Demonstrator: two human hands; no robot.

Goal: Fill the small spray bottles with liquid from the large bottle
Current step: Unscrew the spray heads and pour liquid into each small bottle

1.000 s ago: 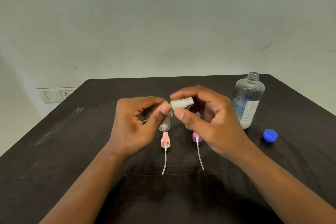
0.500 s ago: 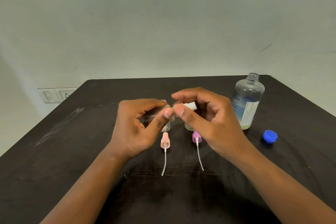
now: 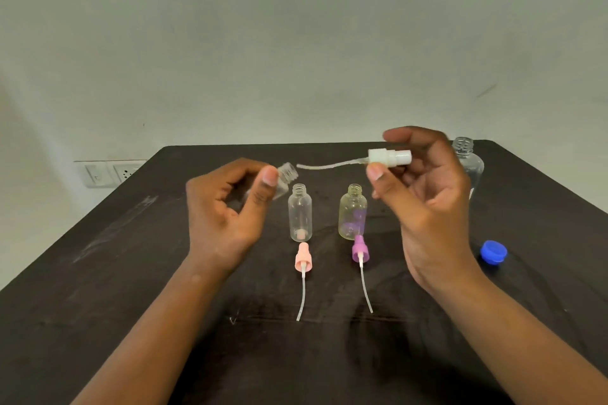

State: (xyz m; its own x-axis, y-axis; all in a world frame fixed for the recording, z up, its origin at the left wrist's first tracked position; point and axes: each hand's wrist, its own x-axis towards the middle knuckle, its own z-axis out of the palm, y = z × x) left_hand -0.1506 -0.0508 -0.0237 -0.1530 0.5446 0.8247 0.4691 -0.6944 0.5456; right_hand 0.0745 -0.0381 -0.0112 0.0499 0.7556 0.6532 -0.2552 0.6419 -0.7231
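Surface: dark table (image 3: 131, 322), pale wall behind
Left hand (image 3: 223, 217): grips tilted clear bottle (image 3: 285, 178)
Right hand (image 3: 427, 207): pinches white spray head (image 3: 390, 157)

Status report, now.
Left hand holds small bottle, open. Right hand pinches white sprayer. Large bottle uncapped, behind right hand. Nothing filled.

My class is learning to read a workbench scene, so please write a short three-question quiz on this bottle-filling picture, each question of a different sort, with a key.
1. True or false: the large bottle has its blue cap on.
2. How many small bottles stand upright on the table?
3. The right hand pinches: A) pink sprayer B) white sprayer C) purple sprayer

Key: 1 false; 2 two; 3 B
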